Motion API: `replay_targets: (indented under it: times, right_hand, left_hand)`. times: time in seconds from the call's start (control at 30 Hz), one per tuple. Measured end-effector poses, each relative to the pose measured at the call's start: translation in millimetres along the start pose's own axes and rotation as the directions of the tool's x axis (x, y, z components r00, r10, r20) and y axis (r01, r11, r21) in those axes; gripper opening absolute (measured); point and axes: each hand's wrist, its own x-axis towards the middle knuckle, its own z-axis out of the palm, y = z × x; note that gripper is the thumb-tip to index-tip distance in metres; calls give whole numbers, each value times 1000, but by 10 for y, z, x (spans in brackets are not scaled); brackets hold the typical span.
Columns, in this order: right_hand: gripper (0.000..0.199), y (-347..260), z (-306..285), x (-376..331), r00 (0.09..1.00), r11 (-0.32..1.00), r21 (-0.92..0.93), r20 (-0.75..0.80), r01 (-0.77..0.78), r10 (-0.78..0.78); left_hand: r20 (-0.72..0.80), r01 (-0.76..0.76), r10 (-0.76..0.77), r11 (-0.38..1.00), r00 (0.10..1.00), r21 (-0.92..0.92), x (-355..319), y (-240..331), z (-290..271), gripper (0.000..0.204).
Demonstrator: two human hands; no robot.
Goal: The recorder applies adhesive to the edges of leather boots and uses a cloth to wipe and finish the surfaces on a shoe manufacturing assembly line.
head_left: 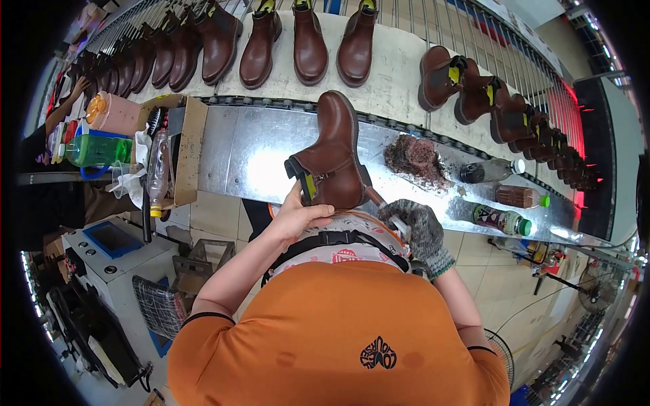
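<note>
While I watch down through the head camera, the glove on the right hand (420,233) sits closest, just short of the surface's near edge, its fingers curled narrowly at the end of a brown stick (374,196); what sort of tool it is, I cannot tell. The stick slants up to the boot's heel side.

Level with it, the bare left hand (298,216) holds a brown boot (335,152) by the shaft: I see the thumb pressed along the leather, the other fingers at the opening beside the yellow-lined edge, partly hidden. The boot lies beyond those fingers, its shaft over the near edge of the metal surface (237,159) and its toe pointing to the far edge; whether it rests there, I cannot tell.

Farther along, toward the surface's right end, I have three capped bottles (501,218) and, left of them, a crumbly brown heap (414,159). A cardboard box (194,152) stands at the left end. Past the far edge, a pale belt (399,68) carries more brown boots (310,47) in rows.
</note>
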Motion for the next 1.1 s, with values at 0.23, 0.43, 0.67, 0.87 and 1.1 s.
replay_targets:
  times: [0.23,0.43,0.67,0.87,1.1]
  right_hand:
    - [58,-116,62,-252,984,991,-125,-164,53,-74]
    - [63,29,156,-313,931,971,-72,-275,228,-239]
    - [41,135,179,-402,954,879,455,-300,146,-3]
    - [65,487,183,-316,893,814,580,-387,41,230]
    - [63,1291,428,49,797,987,48,-584,-155,154]
  left_hand:
    - [55,21,-12,985,998,-174,-6,110,141,67]
    - [66,-28,56,929,996,-370,-4,206,169,56]
    - [92,-10,64,868,994,-496,1,314,134,48]
    - [127,-68,117,940,985,-334,78,446,30,58]
    - [343,-177,193,981,919,-79,860,1165,414,70]
